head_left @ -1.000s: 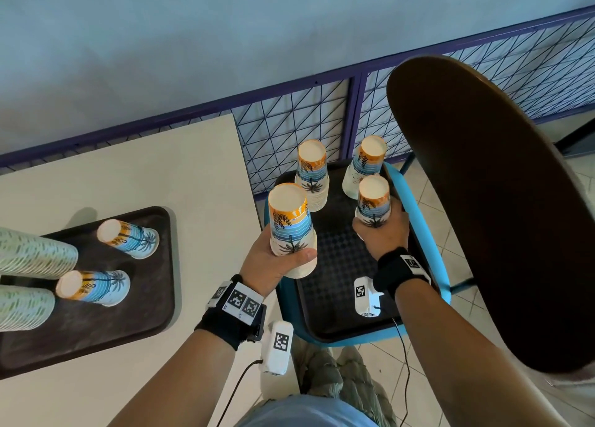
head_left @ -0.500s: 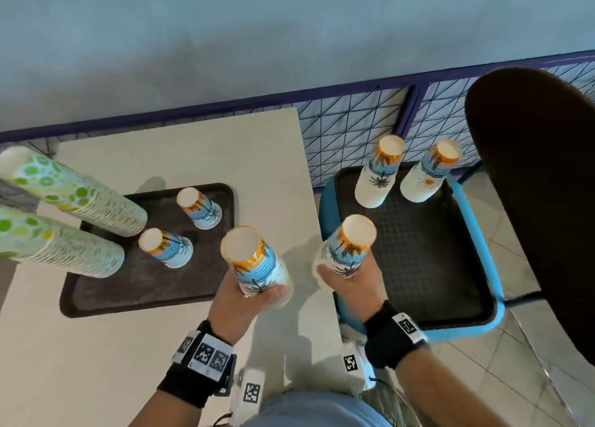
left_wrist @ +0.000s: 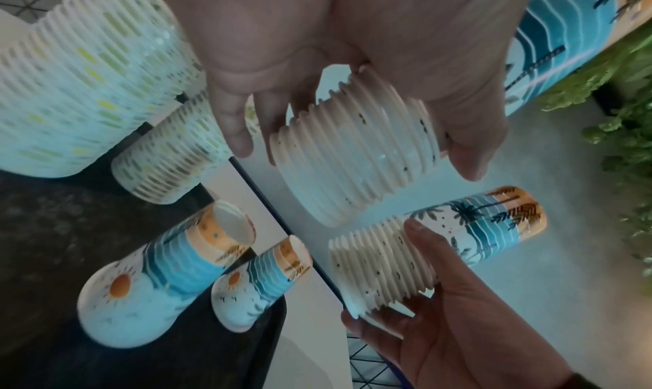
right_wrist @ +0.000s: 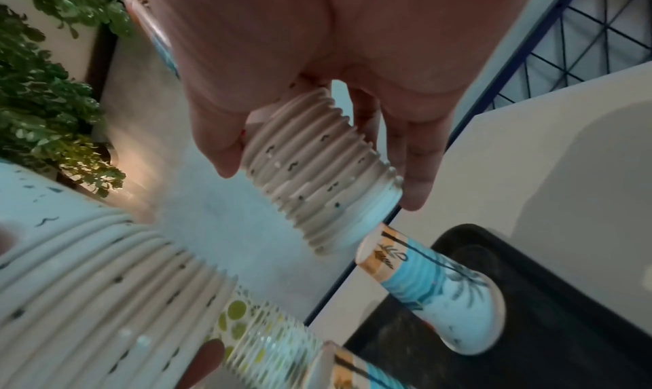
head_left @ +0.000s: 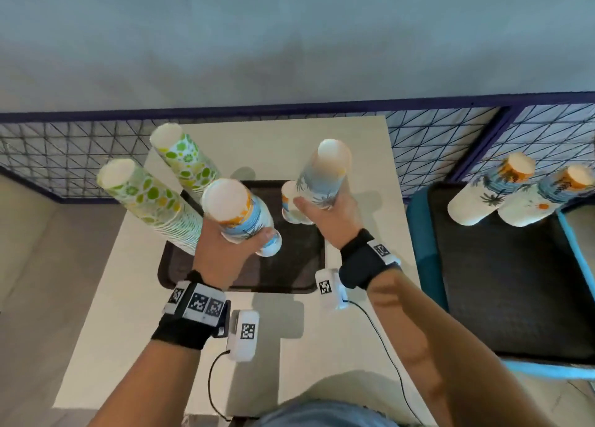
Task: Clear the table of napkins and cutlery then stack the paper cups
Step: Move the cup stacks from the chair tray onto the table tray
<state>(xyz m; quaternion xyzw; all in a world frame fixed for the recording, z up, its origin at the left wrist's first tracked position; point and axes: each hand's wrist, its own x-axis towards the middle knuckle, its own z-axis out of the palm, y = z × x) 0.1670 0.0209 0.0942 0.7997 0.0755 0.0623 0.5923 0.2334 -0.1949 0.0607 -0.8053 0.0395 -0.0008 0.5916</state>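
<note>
2 tall green-patterned cup stacks (head_left: pixel 154 201) stand at the left of the dark tray (head_left: pixel 299 259) on the table (head_left: pixel 106 297). The left hand (head_left: pixel 222 252) clasps 1 palm-print stack (head_left: pixel 236 214), the right hand (head_left: pixel 335 214) clasps another (head_left: pixel 325 175), both above that tray. 2 more palm-print stacks (head_left: pixel 492 191) stand on the black tray (head_left: pixel 515 281) at the right.

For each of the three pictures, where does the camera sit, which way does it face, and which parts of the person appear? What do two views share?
Head: on the head, facing down at the table; both forearms, left hand, right hand.
Left wrist: looks along the left palm at its beach-print cup stack; the right hand also shows.
Right wrist: looks along the right palm at its cup stack.
Shared: both wrist views show the dark tray.
</note>
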